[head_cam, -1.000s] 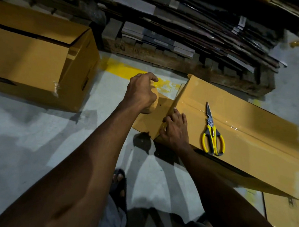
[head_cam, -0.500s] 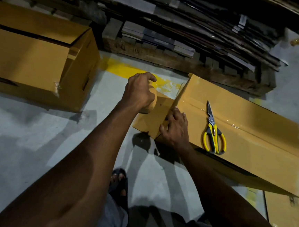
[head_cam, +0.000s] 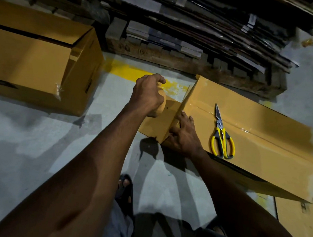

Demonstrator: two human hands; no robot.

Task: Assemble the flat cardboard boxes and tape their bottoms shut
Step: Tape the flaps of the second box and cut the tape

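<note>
- Since it fills most of the view, floor (head_cam: 26, 144) is logged first: grey concrete beneath both grips, with a yellow stripe (head_cam: 129, 72) painted just beyond the left grip.
- Pallet stack (head_cam: 197, 27): flat cardboard sheets piled on wood, on the far side of both grips.
- Second box (head_cam: 33, 64): assembled, lying on the floor well to the left of the left grip.
- Box (head_cam: 263, 142): lies on the floor under the right grip and extends to its right. A glossy tape strip (head_cam: 255, 125) runs along the top seam.
- Brown panel (head_cam: 157, 124): sits between the two grips at the box's end edge. Cannot tell whether it is tape or a flap.
- Left grip (head_cam: 148, 96): fingers curled round the tape roll, held in the air just left of the box's end edge.
- Right grip (head_cam: 185, 136): fingers laid out flat, pressing the box top at its near end corner, fingertips at the end edge.
- Scissors (head_cam: 223, 135): yellow handles, blades closed and pointing away. They lie on the box top just right of the right grip, untouched.
- Sandalled foot (head_cam: 125, 187): on the floor, nearer the camera than both grips.
- Tape roll (head_cam: 160, 107): brown, mostly hidden inside the left grip.
</note>
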